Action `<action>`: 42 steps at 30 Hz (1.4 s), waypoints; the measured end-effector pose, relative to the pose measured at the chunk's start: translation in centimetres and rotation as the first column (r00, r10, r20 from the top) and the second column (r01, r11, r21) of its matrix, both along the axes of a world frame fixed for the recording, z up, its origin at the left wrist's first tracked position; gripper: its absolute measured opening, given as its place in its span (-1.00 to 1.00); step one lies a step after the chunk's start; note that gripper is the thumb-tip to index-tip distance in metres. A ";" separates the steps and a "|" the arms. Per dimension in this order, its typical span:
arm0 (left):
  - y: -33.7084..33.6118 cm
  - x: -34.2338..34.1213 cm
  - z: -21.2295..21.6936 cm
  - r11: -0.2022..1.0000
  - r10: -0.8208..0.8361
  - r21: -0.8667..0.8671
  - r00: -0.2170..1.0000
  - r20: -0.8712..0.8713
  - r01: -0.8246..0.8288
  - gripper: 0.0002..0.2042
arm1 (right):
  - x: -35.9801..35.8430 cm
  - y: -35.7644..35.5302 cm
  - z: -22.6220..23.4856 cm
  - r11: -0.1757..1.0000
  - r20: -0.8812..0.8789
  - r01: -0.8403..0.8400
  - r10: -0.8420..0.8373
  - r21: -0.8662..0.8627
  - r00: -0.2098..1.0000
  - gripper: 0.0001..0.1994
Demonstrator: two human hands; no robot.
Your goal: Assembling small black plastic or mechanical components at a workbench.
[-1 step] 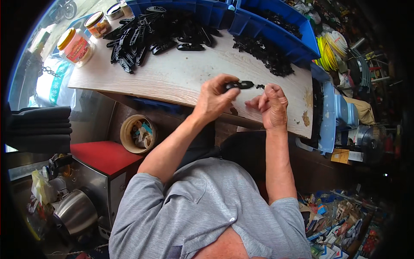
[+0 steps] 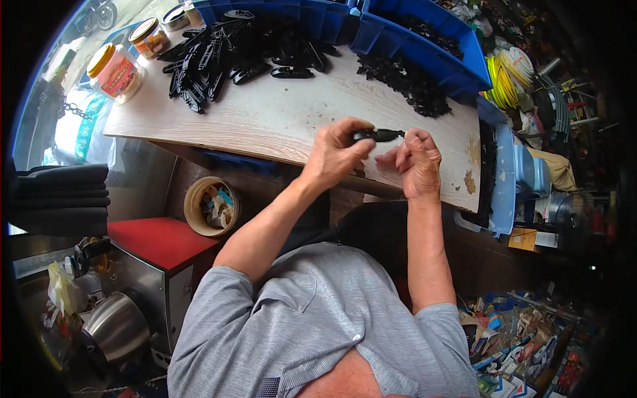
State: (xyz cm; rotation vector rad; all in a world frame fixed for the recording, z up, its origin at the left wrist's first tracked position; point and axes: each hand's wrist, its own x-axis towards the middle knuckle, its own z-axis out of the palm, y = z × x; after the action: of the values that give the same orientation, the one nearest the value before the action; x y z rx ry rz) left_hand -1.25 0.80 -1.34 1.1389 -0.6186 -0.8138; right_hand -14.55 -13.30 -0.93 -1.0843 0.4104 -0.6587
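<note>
My left hand [image 2: 337, 151] is closed around a long, glossy black plastic part [image 2: 383, 135] with rounded ends, held above the table's front edge. Opposite it, my right hand [image 2: 419, 162] pinches a small black plastic piece [image 2: 401, 133] between thumb and forefinger, its other fingers curled. The small piece meets the right end of the long part; whether it sits inside cannot be made out. Toward the back left of the table lies a heap of similar long black parts [image 2: 206, 63]. A spread of small black pieces [image 2: 415, 89] lies at the back right.
Blue bins [image 2: 424, 50] stand along the far side of the pale wooden table [image 2: 265, 126]. Plastic jars [image 2: 118, 74] occupy its left corner. Below are a bucket of scraps [image 2: 212, 207] and a red-topped cabinet [image 2: 159, 240]. Clutter [image 2: 524, 338] covers the lower right.
My left hand has moved slightly right with the long black part, closing the gap to the small piece. My right hand has hardly moved.
</note>
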 end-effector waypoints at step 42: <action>-0.5 5.0 0.6 0.813 0.361 -0.086 0.382 0.851 -0.577 -0.76 | -1.6 -0.9 2.2 0.991 -0.246 0.133 -0.127 0.006 0.961 -0.75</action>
State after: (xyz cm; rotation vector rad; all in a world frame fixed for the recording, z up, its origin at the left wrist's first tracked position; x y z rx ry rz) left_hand 3.73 0.30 -0.76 1.8365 -0.9325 0.2806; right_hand -16.18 -14.19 1.23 -1.1284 0.7064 -0.6357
